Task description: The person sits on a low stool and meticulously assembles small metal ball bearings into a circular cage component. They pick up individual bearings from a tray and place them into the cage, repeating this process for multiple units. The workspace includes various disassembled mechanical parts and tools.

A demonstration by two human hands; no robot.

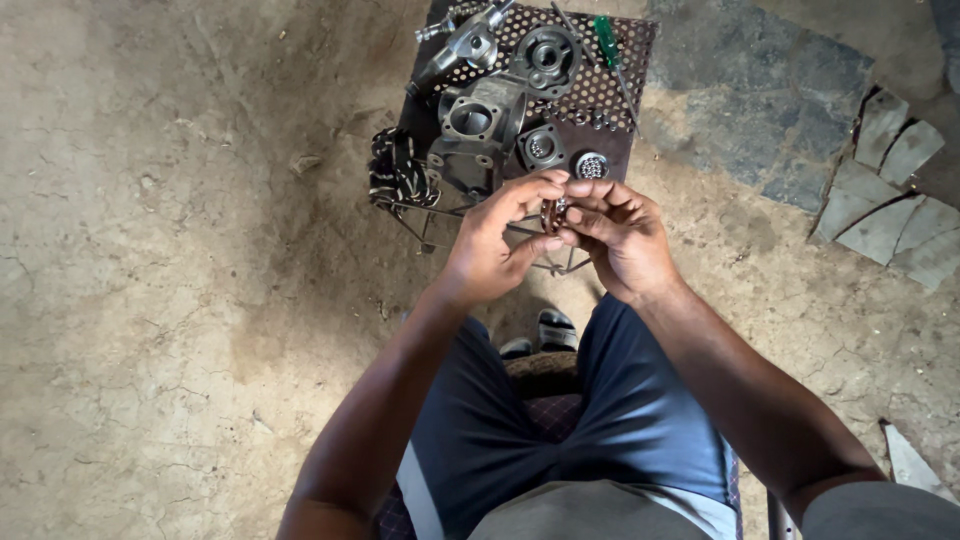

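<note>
Here, a perforated metal surface (pixel 610 85) stands on a cracked earth floor (pixel 170 250) beside broken slabs (pixel 890 215). Your left hand (pixel 490 245) and right hand (pixel 620 235) meet above its near edge, each grip pinching a small ring-shaped part (pixel 553 213), largely hidden by fingers. Behind lie a grey housing (pixel 478 125), a round flange (pixel 546 56), a bearing (pixel 591 165) and a green-handled screwdriver (pixel 606 40).

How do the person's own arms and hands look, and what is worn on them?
Both forearms are bare down to the wrists. The left hand and the right hand carry no gloves, and no watch, ring or bracelet is visible. A short grey sleeve shows at the right upper arm. The left sleeve is out of view.
</note>
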